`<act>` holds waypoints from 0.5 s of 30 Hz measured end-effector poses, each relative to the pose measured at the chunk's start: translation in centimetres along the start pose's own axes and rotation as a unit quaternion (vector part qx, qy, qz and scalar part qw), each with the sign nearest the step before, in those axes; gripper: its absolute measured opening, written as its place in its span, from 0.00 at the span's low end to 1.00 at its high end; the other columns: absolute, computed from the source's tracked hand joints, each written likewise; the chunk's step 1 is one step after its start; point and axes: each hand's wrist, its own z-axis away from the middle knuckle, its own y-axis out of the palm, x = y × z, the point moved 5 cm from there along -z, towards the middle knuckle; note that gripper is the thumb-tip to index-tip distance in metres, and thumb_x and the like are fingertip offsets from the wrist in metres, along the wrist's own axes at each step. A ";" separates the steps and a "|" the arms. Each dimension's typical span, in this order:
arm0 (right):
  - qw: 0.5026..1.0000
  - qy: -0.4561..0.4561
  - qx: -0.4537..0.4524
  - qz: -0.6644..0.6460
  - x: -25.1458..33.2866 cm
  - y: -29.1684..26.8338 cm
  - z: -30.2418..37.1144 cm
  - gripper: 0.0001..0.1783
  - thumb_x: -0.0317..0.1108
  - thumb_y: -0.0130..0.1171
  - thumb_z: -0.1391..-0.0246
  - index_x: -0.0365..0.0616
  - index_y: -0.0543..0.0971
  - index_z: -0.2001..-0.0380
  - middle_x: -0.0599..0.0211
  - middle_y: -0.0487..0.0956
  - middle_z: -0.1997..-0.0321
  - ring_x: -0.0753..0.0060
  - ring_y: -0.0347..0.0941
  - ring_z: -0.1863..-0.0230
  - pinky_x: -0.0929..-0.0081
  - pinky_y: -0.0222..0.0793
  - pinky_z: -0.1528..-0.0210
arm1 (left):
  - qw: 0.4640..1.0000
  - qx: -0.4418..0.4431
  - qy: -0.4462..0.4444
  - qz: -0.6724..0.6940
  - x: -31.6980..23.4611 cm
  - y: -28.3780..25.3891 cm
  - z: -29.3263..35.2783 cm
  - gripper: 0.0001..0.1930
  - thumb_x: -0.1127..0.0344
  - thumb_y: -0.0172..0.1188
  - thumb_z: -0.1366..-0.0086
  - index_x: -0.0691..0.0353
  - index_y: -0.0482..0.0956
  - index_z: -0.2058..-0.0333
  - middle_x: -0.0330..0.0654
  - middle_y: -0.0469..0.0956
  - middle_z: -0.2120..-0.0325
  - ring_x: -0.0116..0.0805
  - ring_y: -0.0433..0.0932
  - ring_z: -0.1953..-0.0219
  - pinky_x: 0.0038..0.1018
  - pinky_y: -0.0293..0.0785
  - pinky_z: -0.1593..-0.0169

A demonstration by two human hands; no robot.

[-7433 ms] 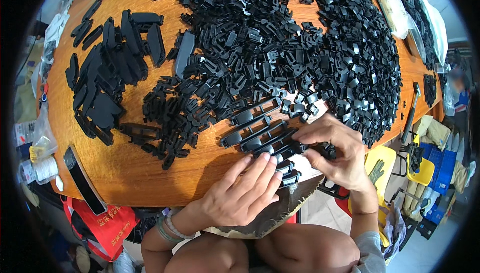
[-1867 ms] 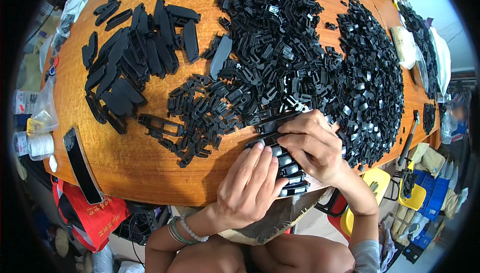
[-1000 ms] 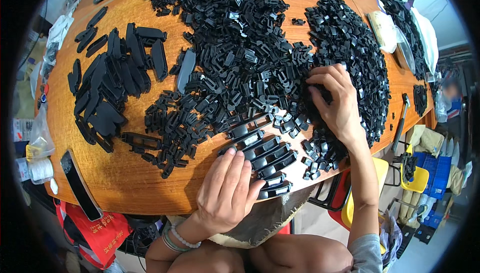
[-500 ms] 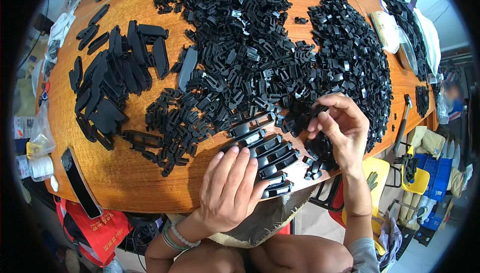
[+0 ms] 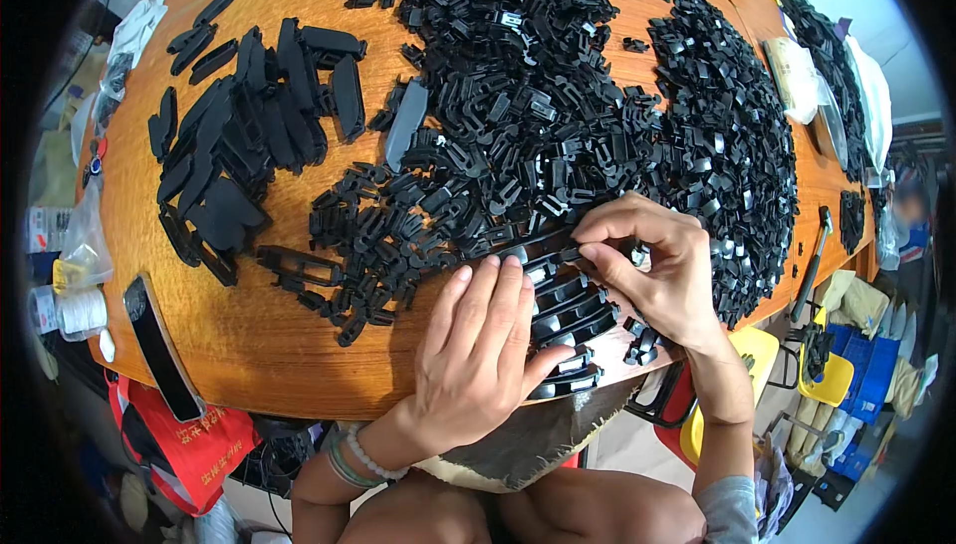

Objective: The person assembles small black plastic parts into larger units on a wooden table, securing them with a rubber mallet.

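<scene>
Our right hand (image 5: 657, 265) bends its thumb and forefinger into a pinch, gripping a small black piece (image 5: 571, 254) whose outline is too dark for us to trace fully. That piece sits at the upper end of a row of black frames (image 5: 576, 320), slim, slightly curved and smooth as plastic, lying side by side. At the row's 8 o'clock our left hand (image 5: 473, 365) is flat and uncurled, fingertips against the upper frames, thumb spread toward the lower ones. Pale round beads (image 5: 376, 456) circle that wrist.

From the row, toward 12 o'clock, spreads a jagged heap of forked clips (image 5: 498, 116); at 1 o'clock rises a denser mound of small, glossy black bits (image 5: 732, 165). At 10 o'clock we see matte, elongated covers (image 5: 249, 136) piled loosely, and at 9 a dark-faced phone (image 5: 164, 350). Everything here rests on a glossy, orange-brown wooden table (image 5: 319, 375); below its edge, toward 6, hangs frayed cloth (image 5: 528, 444).
</scene>
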 end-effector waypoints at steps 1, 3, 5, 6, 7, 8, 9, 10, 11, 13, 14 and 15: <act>0.999 -0.014 0.022 0.030 0.2 0.2 -0.3 0.04 0.20 0.63 0.55 0.34 0.79 0.73 0.62 0.78 0.67 0.72 0.73 0.65 0.78 0.68 0.66 | 1.000 -0.003 0.001 -0.004 0.0 0.0 0.1 0.31 0.48 0.59 0.42 0.77 0.73 0.55 0.57 0.72 0.53 0.51 0.71 0.49 0.46 0.62 0.43; 0.997 -0.027 0.031 0.059 0.8 0.4 -0.9 0.05 0.19 0.62 0.56 0.35 0.78 0.73 0.61 0.78 0.68 0.67 0.72 0.65 0.74 0.68 0.63 | 1.000 -0.002 0.002 -0.019 0.0 0.0 0.1 0.32 0.46 0.57 0.41 0.77 0.73 0.55 0.56 0.72 0.53 0.50 0.71 0.49 0.45 0.62 0.43; 0.994 -0.042 0.039 0.089 1.0 0.6 -1.3 0.05 0.19 0.61 0.58 0.35 0.77 0.73 0.61 0.77 0.70 0.62 0.72 0.66 0.71 0.68 0.61 | 1.000 -0.003 0.002 -0.020 0.0 0.0 0.1 0.33 0.44 0.55 0.40 0.76 0.74 0.56 0.56 0.73 0.53 0.49 0.71 0.49 0.45 0.62 0.42; 0.992 -0.061 0.048 0.098 1.1 0.6 -1.4 0.06 0.18 0.60 0.59 0.35 0.76 0.74 0.61 0.76 0.70 0.61 0.70 0.65 0.70 0.67 0.61 | 1.000 -0.003 0.005 -0.021 0.0 0.1 0.1 0.33 0.44 0.54 0.39 0.76 0.75 0.57 0.55 0.73 0.53 0.49 0.71 0.49 0.45 0.62 0.42; 0.989 -0.079 0.057 0.107 1.3 0.7 -1.5 0.06 0.18 0.60 0.60 0.35 0.76 0.74 0.61 0.75 0.70 0.59 0.69 0.65 0.69 0.67 0.60 | 1.000 -0.004 0.004 -0.023 0.0 0.1 0.1 0.33 0.44 0.54 0.39 0.76 0.75 0.57 0.55 0.73 0.53 0.49 0.71 0.49 0.45 0.62 0.42; 0.989 -0.078 0.064 0.109 1.5 0.7 -1.7 0.07 0.18 0.59 0.61 0.35 0.75 0.74 0.61 0.75 0.70 0.59 0.68 0.65 0.69 0.66 0.61 | 1.000 -0.005 0.005 -0.026 0.0 0.2 0.1 0.33 0.44 0.54 0.39 0.76 0.75 0.57 0.55 0.73 0.53 0.48 0.71 0.48 0.45 0.62 0.42; 0.989 -0.078 0.064 0.108 1.7 0.6 -1.7 0.07 0.18 0.59 0.61 0.35 0.75 0.74 0.61 0.75 0.70 0.59 0.68 0.65 0.69 0.66 0.61 | 1.000 -0.006 0.006 -0.029 0.0 0.2 0.1 0.33 0.43 0.54 0.39 0.76 0.75 0.57 0.55 0.73 0.53 0.48 0.71 0.48 0.45 0.62 0.42; 0.986 -0.073 0.081 0.127 1.7 0.6 -1.8 0.06 0.19 0.60 0.59 0.36 0.76 0.74 0.62 0.75 0.70 0.60 0.68 0.65 0.69 0.66 0.61 | 0.999 -0.006 0.007 -0.032 0.0 0.1 0.1 0.32 0.44 0.54 0.39 0.76 0.75 0.57 0.55 0.74 0.53 0.47 0.71 0.48 0.45 0.61 0.42; 0.982 -0.068 0.098 0.146 1.7 0.7 -1.9 0.05 0.20 0.62 0.58 0.37 0.77 0.73 0.63 0.75 0.69 0.61 0.68 0.65 0.69 0.65 0.62 | 0.999 -0.005 0.007 -0.032 0.0 0.2 0.1 0.32 0.44 0.54 0.39 0.76 0.75 0.57 0.55 0.74 0.53 0.47 0.71 0.48 0.45 0.61 0.42; 0.978 -0.070 0.105 0.169 2.2 0.7 -2.1 0.05 0.21 0.62 0.58 0.36 0.77 0.74 0.63 0.74 0.70 0.60 0.67 0.65 0.69 0.65 0.61 | 0.999 -0.011 0.006 -0.036 0.0 0.2 0.1 0.32 0.44 0.53 0.38 0.76 0.75 0.57 0.55 0.74 0.54 0.47 0.71 0.49 0.45 0.61 0.42; 0.972 -0.072 0.111 0.192 2.4 0.8 -2.2 0.05 0.21 0.62 0.58 0.36 0.77 0.74 0.62 0.74 0.70 0.59 0.67 0.65 0.68 0.65 0.61 | 0.999 -0.011 0.006 -0.036 -0.1 0.2 0.1 0.32 0.44 0.53 0.38 0.76 0.75 0.57 0.55 0.74 0.54 0.47 0.71 0.49 0.45 0.61 0.42; 0.972 -0.072 0.111 0.192 2.7 0.8 -2.2 0.05 0.21 0.62 0.58 0.36 0.77 0.74 0.62 0.74 0.70 0.59 0.67 0.65 0.68 0.65 0.61 | 0.999 -0.011 0.006 -0.036 -0.1 0.2 0.1 0.32 0.44 0.53 0.38 0.76 0.76 0.58 0.54 0.74 0.54 0.47 0.72 0.49 0.45 0.61 0.42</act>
